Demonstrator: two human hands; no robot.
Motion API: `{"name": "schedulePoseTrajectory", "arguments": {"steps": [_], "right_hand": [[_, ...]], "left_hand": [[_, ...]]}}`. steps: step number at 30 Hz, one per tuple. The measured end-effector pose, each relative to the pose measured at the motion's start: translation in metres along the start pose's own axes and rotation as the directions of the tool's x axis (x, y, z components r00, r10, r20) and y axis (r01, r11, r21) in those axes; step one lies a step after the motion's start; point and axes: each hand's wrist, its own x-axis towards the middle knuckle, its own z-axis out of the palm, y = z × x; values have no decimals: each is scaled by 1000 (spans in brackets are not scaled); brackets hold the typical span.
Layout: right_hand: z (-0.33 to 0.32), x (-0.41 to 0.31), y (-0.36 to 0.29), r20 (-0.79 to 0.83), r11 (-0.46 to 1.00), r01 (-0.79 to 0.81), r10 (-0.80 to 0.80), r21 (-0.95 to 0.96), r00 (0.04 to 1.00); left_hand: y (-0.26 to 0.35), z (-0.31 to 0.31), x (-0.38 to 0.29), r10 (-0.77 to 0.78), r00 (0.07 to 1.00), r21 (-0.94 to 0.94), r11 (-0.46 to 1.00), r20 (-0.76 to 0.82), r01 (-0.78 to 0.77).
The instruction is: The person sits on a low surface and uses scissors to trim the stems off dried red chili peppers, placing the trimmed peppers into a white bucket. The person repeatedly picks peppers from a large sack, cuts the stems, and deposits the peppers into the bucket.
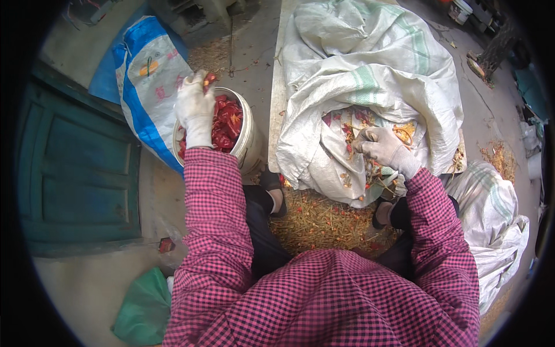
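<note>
My left hand, in a whitish knit glove, is over the white plastic bucket, with red dried chili pieces at its fingers. More dried red chilies fill much of the bucket. My right hand, gloved too, is at the mouth of a large white woven sack, its fingers curled; stems and bits of chili lie beside them. What the right fingers hold, if anything, cannot be made out. An orange ring, perhaps a scissors handle, shows near the right hand.
The large sack lies on a pale board. Chili stems and scraps cover the ground between my feet. A blue and white sack stands left of the bucket, near a green door. Another white sack lies at right; a green bag is lower left.
</note>
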Motion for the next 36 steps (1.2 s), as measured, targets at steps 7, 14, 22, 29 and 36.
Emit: {"name": "schedulePoseTrajectory", "arguments": {"steps": [7,14,22,29,36], "right_hand": [[-2,3,-10,119,981,-74,96,-177,988],[-9,-7,-26,299,873,-122,289,-472,910],[-11,1,-17,165,742,-162,346,-651,924],[45,62,0,-210,866,23,-146,-499,967],[79,100,-9,-185,747,-171,65,-643,981]], "left_hand": [[-41,67,-32,-62,635,163,981,770,-102],[-29,49,-16,-90,516,190,971,852,-145],[37,-30,-12,-12,869,64,998,495,-23],[162,-30,-53,539,772,-669,714,338,-206],[192,-2,-79,554,302,-421,811,776,-406]]}}
